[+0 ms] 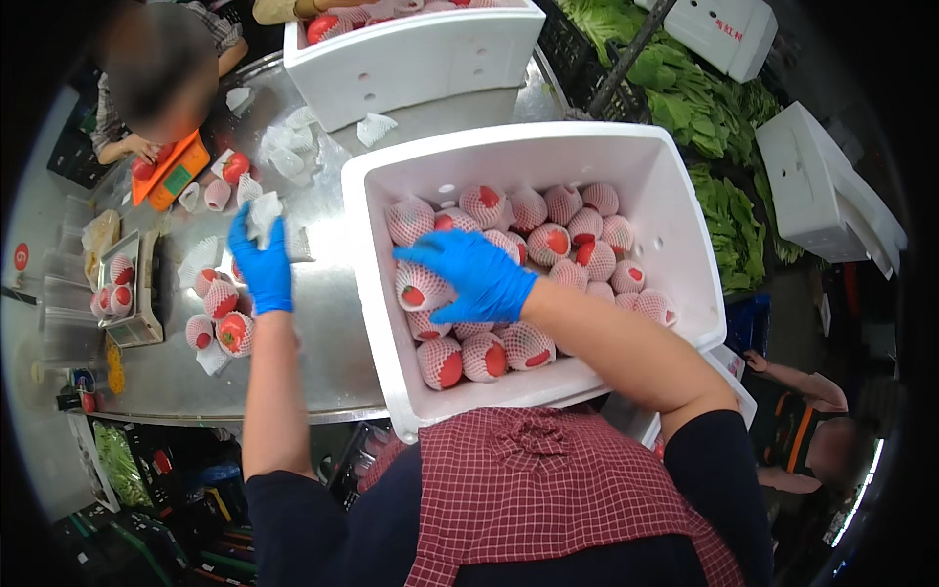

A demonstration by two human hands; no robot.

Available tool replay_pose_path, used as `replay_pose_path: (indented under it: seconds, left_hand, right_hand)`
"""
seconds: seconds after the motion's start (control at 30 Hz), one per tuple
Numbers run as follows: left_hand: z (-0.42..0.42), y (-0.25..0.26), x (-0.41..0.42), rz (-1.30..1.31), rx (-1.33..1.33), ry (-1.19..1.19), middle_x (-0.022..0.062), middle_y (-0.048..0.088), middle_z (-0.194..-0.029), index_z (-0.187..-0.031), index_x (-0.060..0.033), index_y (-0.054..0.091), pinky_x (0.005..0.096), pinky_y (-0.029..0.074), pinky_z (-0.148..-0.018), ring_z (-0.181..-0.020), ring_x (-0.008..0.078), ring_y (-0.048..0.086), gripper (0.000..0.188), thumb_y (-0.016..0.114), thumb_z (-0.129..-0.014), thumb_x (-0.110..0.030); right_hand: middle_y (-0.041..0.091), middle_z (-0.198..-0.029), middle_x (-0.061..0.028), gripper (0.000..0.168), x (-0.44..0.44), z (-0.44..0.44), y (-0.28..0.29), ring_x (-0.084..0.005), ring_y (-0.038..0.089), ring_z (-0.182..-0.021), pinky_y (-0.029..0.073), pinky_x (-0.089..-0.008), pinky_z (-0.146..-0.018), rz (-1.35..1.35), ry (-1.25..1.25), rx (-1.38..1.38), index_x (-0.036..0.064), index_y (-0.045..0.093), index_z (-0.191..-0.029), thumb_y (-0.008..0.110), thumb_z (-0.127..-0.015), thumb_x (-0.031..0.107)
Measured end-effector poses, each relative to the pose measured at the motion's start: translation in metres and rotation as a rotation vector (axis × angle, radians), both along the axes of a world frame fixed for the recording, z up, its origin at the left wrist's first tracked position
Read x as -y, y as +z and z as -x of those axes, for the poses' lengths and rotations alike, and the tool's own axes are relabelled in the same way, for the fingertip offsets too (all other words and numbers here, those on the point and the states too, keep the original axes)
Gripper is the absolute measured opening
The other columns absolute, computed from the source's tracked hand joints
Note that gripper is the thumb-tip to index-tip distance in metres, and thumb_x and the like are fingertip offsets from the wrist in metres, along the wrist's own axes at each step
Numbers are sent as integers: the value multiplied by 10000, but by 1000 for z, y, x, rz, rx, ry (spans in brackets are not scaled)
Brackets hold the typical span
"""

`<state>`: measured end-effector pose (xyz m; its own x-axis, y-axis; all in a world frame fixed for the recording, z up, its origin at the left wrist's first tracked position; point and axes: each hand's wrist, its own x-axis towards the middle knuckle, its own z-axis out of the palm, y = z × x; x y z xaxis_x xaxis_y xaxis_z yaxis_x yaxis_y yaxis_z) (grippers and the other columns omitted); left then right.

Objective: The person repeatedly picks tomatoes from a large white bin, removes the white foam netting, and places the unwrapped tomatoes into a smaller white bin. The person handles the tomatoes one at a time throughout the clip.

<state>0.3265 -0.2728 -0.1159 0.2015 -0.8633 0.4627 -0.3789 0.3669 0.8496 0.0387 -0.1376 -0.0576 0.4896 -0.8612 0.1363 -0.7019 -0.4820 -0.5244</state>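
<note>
A large white foam box (535, 133) holds many tomatoes in pink-white foam net sleeves. My right hand (473, 275), in a blue glove, reaches into its left part, fingers spread over a netted tomato (422, 286); whether it grips one I cannot tell. My left hand (262, 264), also blue-gloved, is over the metal table left of the box, fingers apart, beside an empty white foam net (265, 209). Part of a red tomato shows beside this hand. Just below and left of it lie several netted tomatoes (221, 299) and a larger one (235, 334) with its red top showing.
Another person's hand (141, 147) touches a tomato on an orange scale (176, 176). A second scale (136, 323) holds netted tomatoes at the left. Loose foam nets (290, 150) lie on the metal table (323, 352). Another foam box (411, 81) stands behind; leafy greens (686, 103) are at right.
</note>
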Motion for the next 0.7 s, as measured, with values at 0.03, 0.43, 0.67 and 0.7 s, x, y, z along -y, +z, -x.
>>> replay_pose_path:
  seconds: [0.03,0.43,0.67,0.7]
  left_hand:
    - [27,14,-11,24,-18,-38,90,509,-1215,-1272,-54,484,314,395,-933,-1103,205,492,518,697,-802,-100]
    - [197,111,-118,-118,-44,-870,147,440,-1276,-1382,-75,354,345,373,-1023,-1202,267,446,767,767,-737,-127]
    - [224,80,-119,-299,-266,-886,147,455,-1302,-1435,-57,242,324,450,-944,-1142,253,492,657,605,-898,-162]
    - [223,81,-119,-425,-356,-899,170,452,-1301,-1434,-58,244,337,431,-967,-1161,265,482,643,590,-908,-192]
  right_hand:
    - [524,-1168,-156,748,1,-6,-3,-338,552,-1032,460,-400,-917,-36,4,-55,151,469,-1299,771,-636,320]
    - [576,-1154,-98,569,-15,66,44,-182,561,-1060,486,-309,-900,-604,-544,1335,40,462,-1288,511,-917,469]
    - [512,-1233,-123,700,-25,94,43,-209,533,-1101,478,-309,-920,-474,-412,1059,49,364,-1355,696,-823,358]
    - [512,-1233,-125,707,-24,94,42,-208,533,-1101,477,-309,-920,-437,-399,1024,51,366,-1353,718,-806,327]
